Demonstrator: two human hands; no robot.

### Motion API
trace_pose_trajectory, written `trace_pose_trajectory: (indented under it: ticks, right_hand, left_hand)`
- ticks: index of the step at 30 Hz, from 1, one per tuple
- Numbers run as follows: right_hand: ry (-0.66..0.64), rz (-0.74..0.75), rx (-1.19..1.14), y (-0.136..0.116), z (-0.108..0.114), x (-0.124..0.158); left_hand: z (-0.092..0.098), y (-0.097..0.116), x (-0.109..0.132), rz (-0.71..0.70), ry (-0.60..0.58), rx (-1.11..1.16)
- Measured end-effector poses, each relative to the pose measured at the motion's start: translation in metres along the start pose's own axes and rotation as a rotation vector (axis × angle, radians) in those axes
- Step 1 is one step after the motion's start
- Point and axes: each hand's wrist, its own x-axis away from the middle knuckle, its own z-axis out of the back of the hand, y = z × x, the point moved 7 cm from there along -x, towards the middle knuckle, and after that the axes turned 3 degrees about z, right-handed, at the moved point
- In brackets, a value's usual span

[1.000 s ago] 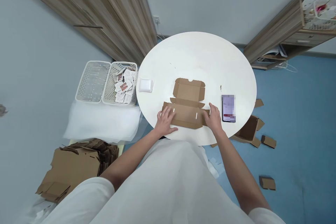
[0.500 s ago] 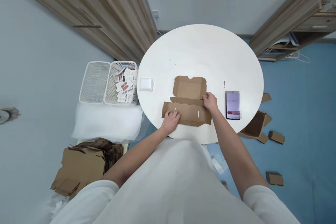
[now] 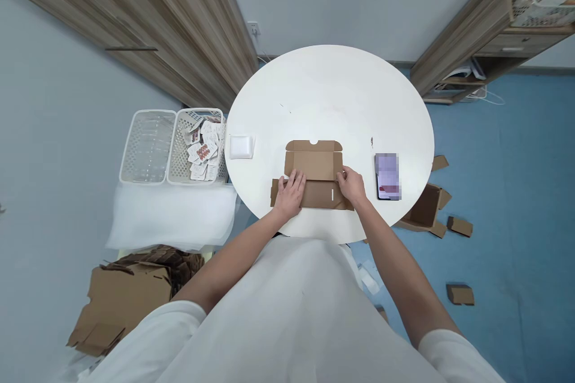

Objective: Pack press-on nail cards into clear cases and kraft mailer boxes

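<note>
The cardboard box [image 3: 314, 164] lies unfolded near the front edge of the round white counter [image 3: 332, 96], between the two hands. The left hand [image 3: 290, 191] presses flat, fingers spread, on its near left panel. The right hand [image 3: 353, 185] touches its right flap with bent fingers; whether they grip is unclear. A phone [image 3: 387, 176] lies just right.

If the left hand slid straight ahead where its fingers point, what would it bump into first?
Probably the far panel of the cardboard box, right ahead of the left hand, which rests on the box's near part. Whether that panel stands up is unclear.
</note>
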Motion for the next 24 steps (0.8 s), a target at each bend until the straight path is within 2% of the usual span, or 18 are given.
trace_pose_trajectory:
  ticks: [2,4,6,8,11,15,17,20,21,24]
  right_hand:
    - [0.086,0.098,0.104,-0.009,0.007,0.009]
    - [0.108,0.271,0.242,-0.024,0.007,0.022]
    - [0.01,0.463,0.372,-0.037,-0.007,0.037]
    - [-0.102,0.565,0.475,-0.042,-0.025,0.049]
    - [-0.172,0.551,0.563,-0.037,-0.044,0.054]
    - [-0.18,0.5,0.581,-0.029,-0.055,0.051]
    - [-0.185,0.491,0.572,-0.028,-0.057,0.05]
    - [-0.196,0.485,0.551,-0.028,-0.056,0.05]
    - [-0.198,0.483,0.54,-0.028,-0.056,0.049]
    - [-0.195,0.484,0.502,-0.028,-0.056,0.049]
  left_hand:
    - [0.0,0.0,0.001,-0.004,0.008,0.013]
    - [-0.001,0.001,0.002,-0.004,0.011,0.027]
    - [0.0,0.0,0.002,0.0,0.016,0.033]
    - [0.0,0.0,0.001,0.004,0.022,0.038]
    - [0.001,0.002,0.001,0.0,0.022,0.056]
    - [0.001,-0.003,0.012,0.044,0.083,0.132]
    - [-0.004,-0.019,0.026,0.174,0.133,0.223]
    - [-0.024,-0.057,0.055,0.483,0.213,0.443]
    - [-0.032,-0.067,0.063,0.535,0.23,0.536]
    - [-0.05,-0.08,0.069,0.54,0.23,0.773]
